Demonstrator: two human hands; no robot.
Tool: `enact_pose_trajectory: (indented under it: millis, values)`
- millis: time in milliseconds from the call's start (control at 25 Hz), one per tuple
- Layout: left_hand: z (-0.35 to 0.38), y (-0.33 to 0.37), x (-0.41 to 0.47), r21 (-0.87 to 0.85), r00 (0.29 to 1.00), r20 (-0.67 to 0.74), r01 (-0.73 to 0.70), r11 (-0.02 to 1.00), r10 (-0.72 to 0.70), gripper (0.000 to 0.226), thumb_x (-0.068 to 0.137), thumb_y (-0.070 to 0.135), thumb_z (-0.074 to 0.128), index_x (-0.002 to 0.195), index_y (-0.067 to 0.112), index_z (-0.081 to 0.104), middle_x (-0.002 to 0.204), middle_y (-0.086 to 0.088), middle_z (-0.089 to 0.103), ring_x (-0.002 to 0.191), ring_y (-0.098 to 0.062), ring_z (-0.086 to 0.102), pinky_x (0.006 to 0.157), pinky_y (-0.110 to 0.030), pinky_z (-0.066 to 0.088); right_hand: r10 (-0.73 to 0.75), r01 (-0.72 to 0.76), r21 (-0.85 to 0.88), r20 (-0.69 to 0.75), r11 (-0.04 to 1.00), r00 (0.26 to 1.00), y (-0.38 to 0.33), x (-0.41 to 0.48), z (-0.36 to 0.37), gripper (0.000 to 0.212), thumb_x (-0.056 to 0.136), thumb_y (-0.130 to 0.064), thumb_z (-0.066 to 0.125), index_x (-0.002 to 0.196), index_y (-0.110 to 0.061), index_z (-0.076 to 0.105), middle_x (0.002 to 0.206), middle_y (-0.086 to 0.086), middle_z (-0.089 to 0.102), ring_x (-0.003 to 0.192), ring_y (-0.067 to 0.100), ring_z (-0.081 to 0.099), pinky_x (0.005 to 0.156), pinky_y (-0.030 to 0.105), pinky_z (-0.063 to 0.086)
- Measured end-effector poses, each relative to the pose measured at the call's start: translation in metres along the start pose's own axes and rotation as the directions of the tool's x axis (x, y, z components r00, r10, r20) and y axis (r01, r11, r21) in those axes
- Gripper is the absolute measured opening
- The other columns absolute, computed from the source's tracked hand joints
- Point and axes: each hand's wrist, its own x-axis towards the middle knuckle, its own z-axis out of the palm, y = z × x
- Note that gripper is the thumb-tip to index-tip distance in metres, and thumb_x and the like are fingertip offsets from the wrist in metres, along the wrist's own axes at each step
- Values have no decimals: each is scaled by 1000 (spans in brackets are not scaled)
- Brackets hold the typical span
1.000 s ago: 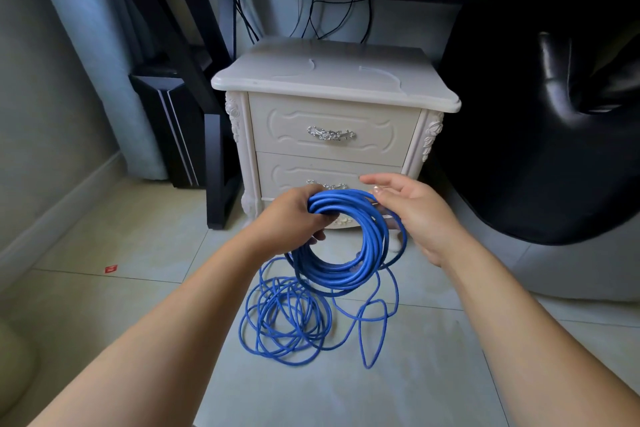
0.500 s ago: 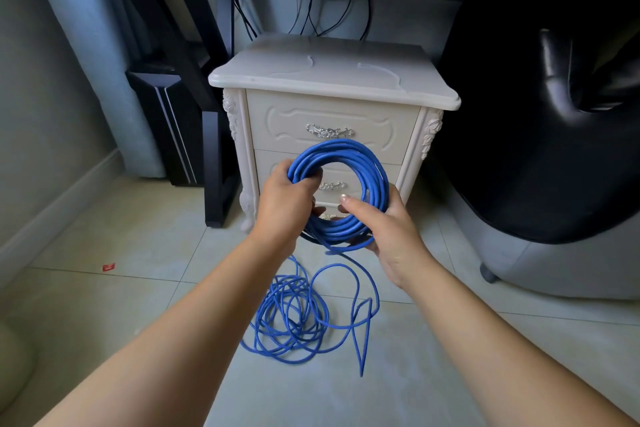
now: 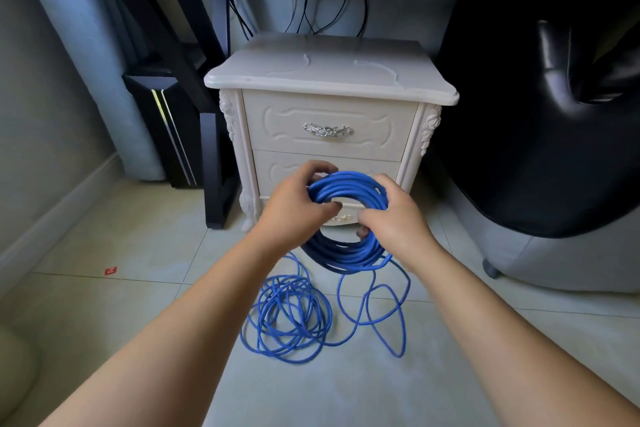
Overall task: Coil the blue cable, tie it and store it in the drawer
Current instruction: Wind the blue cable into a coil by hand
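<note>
A coil of blue cable [image 3: 346, 189] is held in the air in front of a white nightstand [image 3: 329, 107]. My left hand [image 3: 294, 206] grips the coil's left side, fingers curled round the strands. My right hand [image 3: 391, 215] grips its right side. More of the same cable lies in loose loops [image 3: 294, 319] on the tiled floor below, joined to the coil. Both nightstand drawers are closed; the top drawer [image 3: 329, 128] has a silver handle, and my hands and the coil hide part of the lower drawer.
A black desk leg [image 3: 214, 191] stands left of the nightstand, with a black computer case [image 3: 162, 128] behind it. A black chair [image 3: 540, 121] bulges in on the right. Dark wires [image 3: 311, 14] hang behind. A small red scrap [image 3: 110, 270] lies on the floor.
The coil was lifted and then lowered again in front of the lower drawer. My right hand has closed round the coil's right side, and the loose loops on the floor have shifted.
</note>
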Motion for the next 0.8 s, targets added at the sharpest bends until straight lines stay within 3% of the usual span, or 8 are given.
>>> enact_pose_trajectory:
  millis: [120,200,320,480,640,800]
  values:
    - [5,-4,-2,247,984,139,-144,958,112,47,76,9,67,118,28,57,87,11,63,75,-6,59,66,-16,41,-148,178,-350,111,920,983,-3,-1,-2,41,76,-9,57,107,-36,55,87,-3,66,77,25,63,72,38,54]
    - [7,-4,-3,278,986,111,-150,949,123,31,79,12,63,107,24,60,82,9,63,78,-15,59,65,-22,41,-190,229,-410,135,883,972,-4,-3,0,39,76,-14,59,108,-35,54,86,-5,65,80,26,59,73,39,52]
    - [7,0,-2,180,993,-23,-114,977,120,12,81,12,61,86,22,59,65,6,60,65,-18,54,55,-20,40,-188,192,-255,38,948,981,-8,-4,-2,33,74,-23,68,101,-38,53,79,-9,64,76,18,61,71,33,52]
    - [3,3,1,-80,993,-109,33,996,-42,8,83,13,65,89,18,63,69,-2,62,65,-24,58,65,-40,56,-91,92,-68,17,993,996,-8,-4,-8,39,77,-27,76,109,-38,55,84,-14,67,79,3,64,70,15,48]
    - [4,4,1,-443,943,-185,170,880,-275,8,86,10,65,93,15,65,60,7,51,55,-12,47,52,-29,50,53,-32,201,-99,979,994,4,-12,18,32,79,-23,77,105,-27,58,82,-7,65,82,16,66,80,32,52]
    - [17,5,-6,-639,905,-160,210,740,-395,9,87,9,63,89,18,63,56,7,44,49,-10,40,48,-25,42,206,-151,603,-22,783,978,2,-9,25,28,83,-11,75,106,-16,60,89,8,72,83,27,74,80,42,58]
